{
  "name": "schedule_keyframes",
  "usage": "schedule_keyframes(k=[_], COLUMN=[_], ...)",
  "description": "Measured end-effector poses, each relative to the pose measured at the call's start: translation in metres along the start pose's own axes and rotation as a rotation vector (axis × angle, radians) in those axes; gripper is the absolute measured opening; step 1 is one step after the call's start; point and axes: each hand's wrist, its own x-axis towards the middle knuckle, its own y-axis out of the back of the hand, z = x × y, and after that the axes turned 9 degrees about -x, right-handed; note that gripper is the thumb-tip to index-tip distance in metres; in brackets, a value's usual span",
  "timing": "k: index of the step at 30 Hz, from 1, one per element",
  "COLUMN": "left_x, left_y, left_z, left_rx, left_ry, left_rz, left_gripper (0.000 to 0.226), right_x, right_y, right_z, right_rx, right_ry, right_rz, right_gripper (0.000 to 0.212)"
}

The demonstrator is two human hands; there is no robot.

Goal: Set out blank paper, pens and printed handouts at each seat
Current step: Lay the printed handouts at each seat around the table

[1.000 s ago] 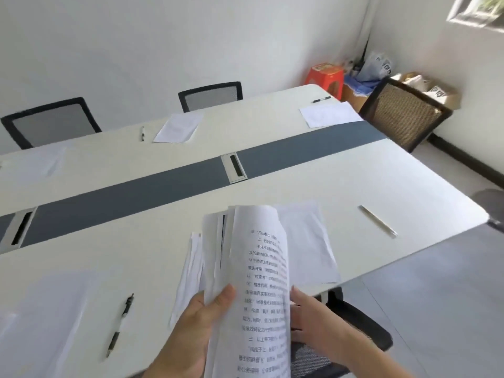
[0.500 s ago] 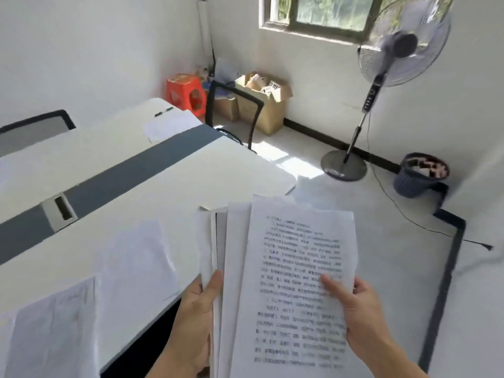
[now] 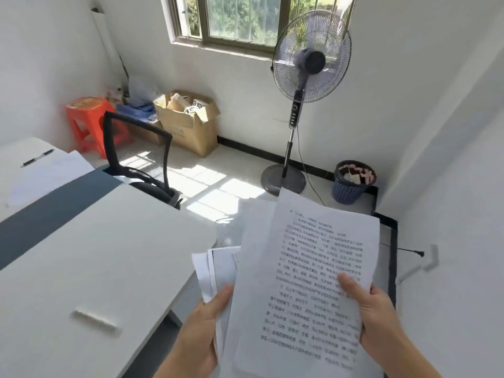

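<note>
Both grips are grasping paper. The left grip (image 3: 196,331) clamps the lower left edge of the handout stack (image 3: 221,268), thumb on top. The right grip (image 3: 379,315) pinches the right edge of the top printed sheet (image 3: 308,268), thumb flat on the text. All of this paper is held in the air, off the corner of the surface (image 3: 95,255) and over the floor.

Change: one second ago the stack was curled over the near seat. It is now flat, and the top sheet is fanned out to the right of the stack. The view has swung from the surface to the window end of the room. Judgement: one handout is being separated for the next seat, probably the end seat at the mesh-back chair (image 3: 139,154). That place has a blank sheet (image 3: 51,170) and a black pen (image 3: 38,158); no printed page shows there.

Materials: the sheets are thin white office paper, limp, and slightly translucent where they overlap. The top sheet carries dense black text. The surface is smooth matte white with a dark grey centre strip. A blurred white stick-shaped object (image 3: 94,319), probably a pen, lies on its near part. Thin sheets tend to cling together, so check that only one leaves the stack.
</note>
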Motion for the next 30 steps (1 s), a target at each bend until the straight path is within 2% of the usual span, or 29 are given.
schedule_keyframes(k=[7, 8, 11, 13, 16, 17, 20, 21, 25, 28, 30], left_x=[0.124, 0.137, 0.177, 0.206, 0.250, 0.265, 0.309, 0.321, 0.343, 0.343, 0.339], left_y=[-0.084, -0.095, -0.119, -0.128, -0.138, -0.141, -0.157, -0.166, -0.187, -0.181, -0.175], left_z=[0.087, 0.095, 0.113, 0.127, 0.148, 0.154, 0.171, 0.177, 0.202, 0.216, 0.226], left_rx=[0.188, 0.197, 0.192, 0.185, 0.089, 0.052, -0.046, -0.068, -0.136, -0.189, -0.209], left_ry=[-0.068, -0.074, -0.047, -0.069, -0.089, -0.107, -0.151, -0.166, -0.379, -0.466, -0.538], left_rz=[-0.041, -0.046, -0.018, 0.037, 0.134, 0.178, 0.340, 0.371, 0.494, 0.588, 0.672], left_gripper=[0.048, 0.047, 0.043, 0.038, 0.033, 0.035, 0.068, 0.070, 0.029, 0.039, 0.023], right_x=[0.115, 0.129, 0.178, 0.216, 0.287, 0.310, 0.373, 0.392, 0.458, 0.484, 0.492], right_y=[-0.017, -0.021, -0.038, -0.047, -0.060, -0.066, -0.092, -0.100, -0.156, -0.210, -0.248], right_z=[-0.105, -0.113, -0.135, -0.148, -0.166, -0.175, -0.207, -0.217, -0.261, -0.284, -0.288], right_rx=[-0.094, -0.093, -0.039, 0.020, -0.066, -0.112, -0.209, -0.233, -0.331, -0.438, -0.510], right_ry=[-0.066, -0.085, -0.170, -0.231, -0.241, -0.247, -0.253, -0.245, -0.176, -0.168, -0.213], right_rz=[-0.148, -0.169, -0.317, -0.402, -0.400, -0.387, -0.408, -0.403, -0.454, -0.619, -0.753], right_gripper=[0.049, 0.056, 0.098, 0.105, 0.115, 0.111, 0.056, 0.044, 0.041, 0.037, 0.035])
